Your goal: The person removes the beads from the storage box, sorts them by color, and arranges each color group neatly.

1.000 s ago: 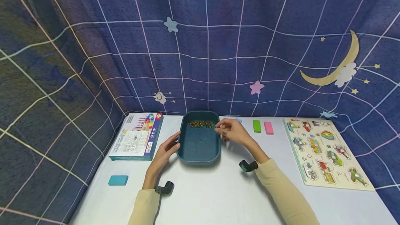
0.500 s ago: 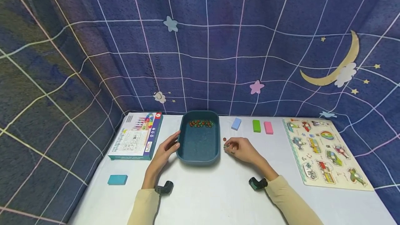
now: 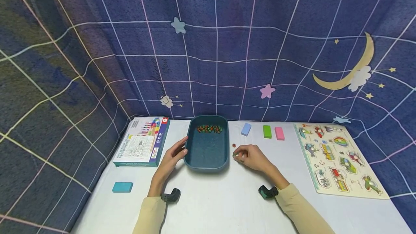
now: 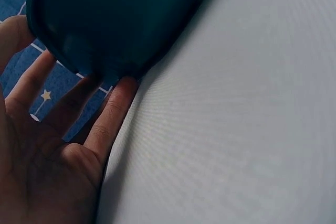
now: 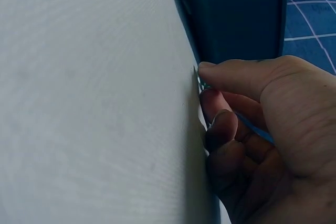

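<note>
A deep blue-green tray (image 3: 208, 158) stands on the white table, with several small red and green marbles (image 3: 209, 129) gathered at its far end. My left hand (image 3: 169, 160) touches the tray's left side with extended fingers; in the left wrist view its fingertips (image 4: 124, 85) meet the outer wall. To the right of the tray, my right hand (image 3: 251, 157) pinches a small green marble (image 5: 205, 84) between thumb and fingers, low at the table surface. Just beyond that hand, a red-brown marble (image 3: 234, 145) lies on the cloth.
Blue (image 3: 246, 129), green (image 3: 267, 131) and pink blocks (image 3: 279, 133) lie at the back right. A picture puzzle board (image 3: 341, 160) is farther right. On the left are a flat game box (image 3: 141, 142) and a teal block (image 3: 122, 187). A dark blue curtain (image 3: 208, 46) hangs behind.
My right hand has moved from the tray's right rim down to the table beside it, uncovering the blue block and red-brown marble. It now pinches a green marble. The left hand has stayed put.
</note>
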A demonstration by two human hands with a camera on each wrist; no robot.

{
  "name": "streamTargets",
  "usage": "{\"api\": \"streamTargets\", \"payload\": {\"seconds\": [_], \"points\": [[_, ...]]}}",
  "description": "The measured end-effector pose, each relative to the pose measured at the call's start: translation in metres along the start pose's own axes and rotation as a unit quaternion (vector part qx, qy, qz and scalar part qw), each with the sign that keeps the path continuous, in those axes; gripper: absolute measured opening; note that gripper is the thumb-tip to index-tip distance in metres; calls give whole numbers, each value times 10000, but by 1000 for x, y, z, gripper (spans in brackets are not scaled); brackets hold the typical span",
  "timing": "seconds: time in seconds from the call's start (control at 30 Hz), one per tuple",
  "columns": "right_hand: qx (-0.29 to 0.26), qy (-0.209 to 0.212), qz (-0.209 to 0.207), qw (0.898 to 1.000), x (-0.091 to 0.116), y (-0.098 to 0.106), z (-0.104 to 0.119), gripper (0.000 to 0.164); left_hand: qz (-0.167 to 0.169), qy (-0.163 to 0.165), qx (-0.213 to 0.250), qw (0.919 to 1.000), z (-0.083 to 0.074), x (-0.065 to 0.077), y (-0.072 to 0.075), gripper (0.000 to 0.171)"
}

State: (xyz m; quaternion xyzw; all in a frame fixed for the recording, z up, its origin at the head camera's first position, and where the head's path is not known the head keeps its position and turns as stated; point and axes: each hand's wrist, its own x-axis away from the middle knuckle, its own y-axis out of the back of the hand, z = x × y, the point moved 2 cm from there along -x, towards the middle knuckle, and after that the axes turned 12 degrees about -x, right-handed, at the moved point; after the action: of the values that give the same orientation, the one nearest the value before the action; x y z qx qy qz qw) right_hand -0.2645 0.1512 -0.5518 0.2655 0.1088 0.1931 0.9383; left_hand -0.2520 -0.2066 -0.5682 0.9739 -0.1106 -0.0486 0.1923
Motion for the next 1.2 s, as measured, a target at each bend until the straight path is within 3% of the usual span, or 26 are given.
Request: {"api": "streamTargets", "payload": {"seconds": [0.4, 0.5, 0.63, 0.87, 1.03, 1.2], "points": [[-387, 189, 198, 9989, 0, 7, -1, 12, -32, -27, 50, 10000, 0, 1, 2, 55], [-580, 181, 298, 9977, -3, 13, 4, 16, -53, -8, 27, 10000, 0, 1, 2, 55], [-893, 183, 120, 9958, -13, 25, 20, 19, -3, -51, 12, 10000, 0, 0, 1, 55], [-1889, 35, 234, 9817, -55, 24, 65, 30, -15, -20, 24, 10000, 1, 1, 1, 55], [-2223, -206, 172, 9746, -99, 4, 89, 31, -13, -33, 22, 10000, 3, 1, 1, 56], [-2501, -539, 51, 9667, -137, -26, 94, 29, 25, -61, -1, 10000, 2, -1, 1, 57]]}}
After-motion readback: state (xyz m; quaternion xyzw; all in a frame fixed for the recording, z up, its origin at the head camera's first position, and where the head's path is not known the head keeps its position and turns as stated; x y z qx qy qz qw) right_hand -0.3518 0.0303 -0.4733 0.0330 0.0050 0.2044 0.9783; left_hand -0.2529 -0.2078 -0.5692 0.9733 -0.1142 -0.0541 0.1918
